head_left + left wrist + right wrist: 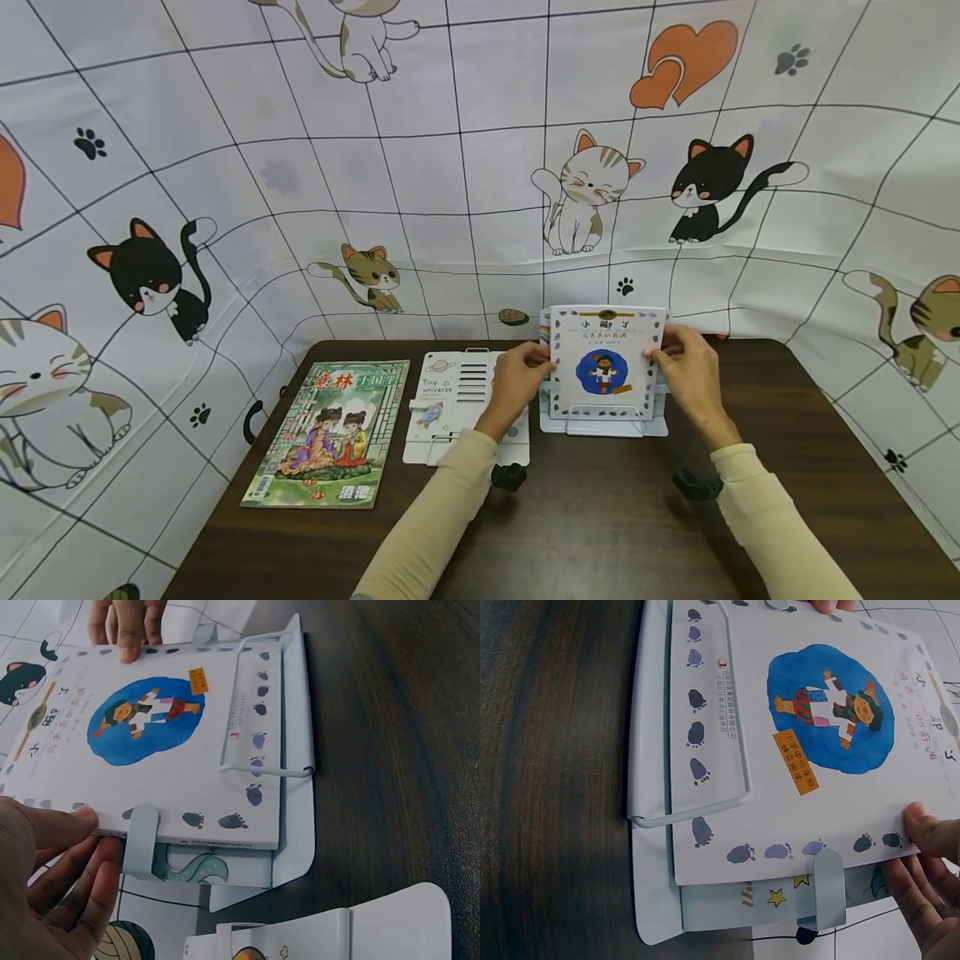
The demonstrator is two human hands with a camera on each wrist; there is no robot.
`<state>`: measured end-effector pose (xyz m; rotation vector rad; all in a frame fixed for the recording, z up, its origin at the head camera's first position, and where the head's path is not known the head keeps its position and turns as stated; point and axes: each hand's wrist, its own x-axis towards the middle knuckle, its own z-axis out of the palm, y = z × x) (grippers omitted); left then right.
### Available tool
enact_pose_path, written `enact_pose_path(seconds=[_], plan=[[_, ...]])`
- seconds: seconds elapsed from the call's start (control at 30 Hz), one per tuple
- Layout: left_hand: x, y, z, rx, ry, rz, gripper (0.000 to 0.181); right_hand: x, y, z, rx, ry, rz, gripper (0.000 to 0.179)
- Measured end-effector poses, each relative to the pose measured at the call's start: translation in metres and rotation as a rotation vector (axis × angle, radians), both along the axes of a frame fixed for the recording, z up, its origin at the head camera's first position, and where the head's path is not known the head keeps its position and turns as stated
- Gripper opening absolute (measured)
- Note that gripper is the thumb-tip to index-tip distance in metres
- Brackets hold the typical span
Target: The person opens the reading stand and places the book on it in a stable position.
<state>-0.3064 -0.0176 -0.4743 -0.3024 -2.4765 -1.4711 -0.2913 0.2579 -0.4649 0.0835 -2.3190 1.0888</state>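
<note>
Head cam is showing two cream sleeves (427, 525) reaching in on the near side of the book stand (655, 427), one toward each of its sides. Black wrist devices (508, 477) are sitting by the cuffs, also nearside of the stand. Dark wood-grain counter (592, 517) is running under the stand & out in front of it.

L grip (517, 383) is pinching the book's (603, 371) left edge at the stand's L side, thumb on the cover, other fingers going round the edge; R grip (692, 371) is doing the same w/ the opp. edge, at the stand's R side.

Book itself is resting upright on the stand, leaning back slightly: white cover, blue oval w/ a small figure, footprints round the border. Wrist cams are showing the stand's wire loop crossing the lower cover & its side clips (141, 840) lapping over the book's edges.

Just left of the stand, a 2nd stand (467, 392), marked "Tiny universe", is lying partly hidden behind the L forearm. Farther left of the stand, a green illustrated mag. (330, 433) is lying flat. Behind the stand, a white cat-print sheet (450, 167) is hanging, w/ grid lines etc.
</note>
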Motion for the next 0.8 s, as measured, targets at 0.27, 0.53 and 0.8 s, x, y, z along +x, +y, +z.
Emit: enact_pose_path(seconds=[0.27,0.53,0.8], plan=[[0.001,0.006,-0.002,-0.055,0.066,0.021,0.015,0.001,-0.004,0.001,0.000,-0.029,-0.039,0.049],[0.004,0.005,-0.005,-0.063,0.095,0.059,0.008,0.003,-0.005,0.001,0.032,-0.022,-0.044,0.051],[0.004,-0.004,-0.004,-0.041,0.076,0.004,0.009,0.007,-0.007,0.003,0.012,0.001,-0.060,0.049]])
